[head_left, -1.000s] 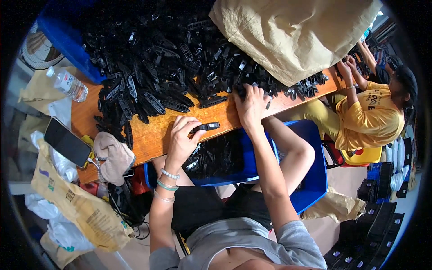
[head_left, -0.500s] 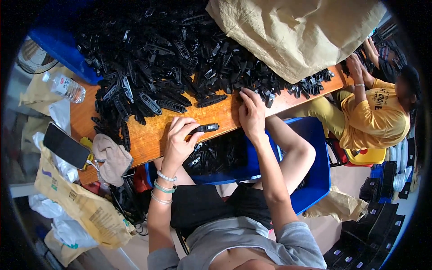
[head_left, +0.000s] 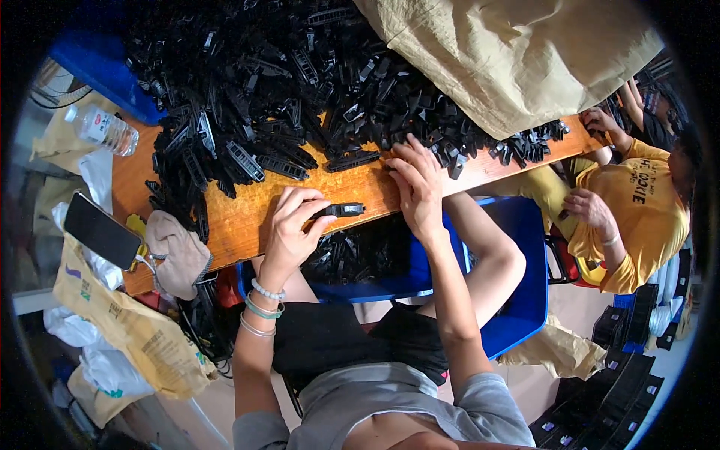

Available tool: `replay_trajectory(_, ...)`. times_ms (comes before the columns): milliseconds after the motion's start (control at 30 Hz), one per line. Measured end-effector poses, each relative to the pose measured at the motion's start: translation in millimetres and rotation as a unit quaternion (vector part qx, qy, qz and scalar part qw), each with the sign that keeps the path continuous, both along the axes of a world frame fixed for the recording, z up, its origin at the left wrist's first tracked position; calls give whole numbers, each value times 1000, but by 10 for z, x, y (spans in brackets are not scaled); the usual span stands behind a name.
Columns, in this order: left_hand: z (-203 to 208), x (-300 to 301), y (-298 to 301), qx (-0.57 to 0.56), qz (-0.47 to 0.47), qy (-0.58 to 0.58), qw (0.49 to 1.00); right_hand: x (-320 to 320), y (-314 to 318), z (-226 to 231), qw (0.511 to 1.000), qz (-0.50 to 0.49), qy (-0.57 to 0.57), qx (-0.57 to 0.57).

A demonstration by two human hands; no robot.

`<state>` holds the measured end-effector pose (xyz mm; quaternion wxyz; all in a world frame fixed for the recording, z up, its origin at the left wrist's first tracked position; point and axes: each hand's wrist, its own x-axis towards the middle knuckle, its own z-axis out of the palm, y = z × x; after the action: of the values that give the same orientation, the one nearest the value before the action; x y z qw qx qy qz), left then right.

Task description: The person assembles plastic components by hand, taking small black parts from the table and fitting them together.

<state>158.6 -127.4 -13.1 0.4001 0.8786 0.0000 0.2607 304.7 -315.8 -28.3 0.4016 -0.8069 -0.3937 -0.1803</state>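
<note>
A long black plastic part (head_left: 343, 211) lies along the front of the wooden table (head_left: 240, 210). My left hand (head_left: 295, 221) is closed on its left end, thumb and fingers on either side. My right hand (head_left: 417, 184) rests over the table to the right, its fingers bent and apart at the near edge of a big heap of black plastic parts (head_left: 262, 97). Nothing shows in that hand, though its fingertips partly cover the small pieces beside them. A single long black part (head_left: 352, 160) lies just left of the right fingertips.
Below the table edge, a blue bin (head_left: 360, 291) holds more black parts; another blue bin (head_left: 525, 300) stands right of my leg. A tan sheet (head_left: 517, 60) covers the heap's right side. A bottle (head_left: 103, 130), phone (head_left: 103, 230) and cloth (head_left: 176, 253) are left. A co-worker (head_left: 637, 202) sits at right.
My right hand has shifted slightly left and its fingers have spread at the heap's edge. My left hand keeps the part in place. One of the co-worker's hands has come down off the table.
</note>
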Motion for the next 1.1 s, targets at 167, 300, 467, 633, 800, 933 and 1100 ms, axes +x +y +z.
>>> replay_trajectory(167, 3, -7, 22, 0, 0, 5, 1000, -89, 46, 146, 999, -17, -30, -2)
replay_trajectory(300, 21, 6, -4, -4, 0, 12, 1000, -8, 34, 17, 1000, -8, -9, 27)
replay_trajectory(467, 7, -8, 9, -2, 5, 18, 1000, -7, 35, 53, 998, -27, 19, 55)
replay_trajectory(633, 10, -3, 8, 0, 4, 19, 1000, -129, 27, 132, 979, -33, 103, 174)
replay_trajectory(800, 6, -4, 7, -1, 7, 18, 1000, -309, 1, 178, 844, 64, 487, 217)
replay_trajectory(933, 15, 0, -1, 2, 6, 19, 1000, -472, 3, 309, 793, 114, 577, 161)
replay_trajectory(1100, 16, -6, -4, -4, 9, 24, 1000, -433, 22, 215, 948, 127, 292, 18)
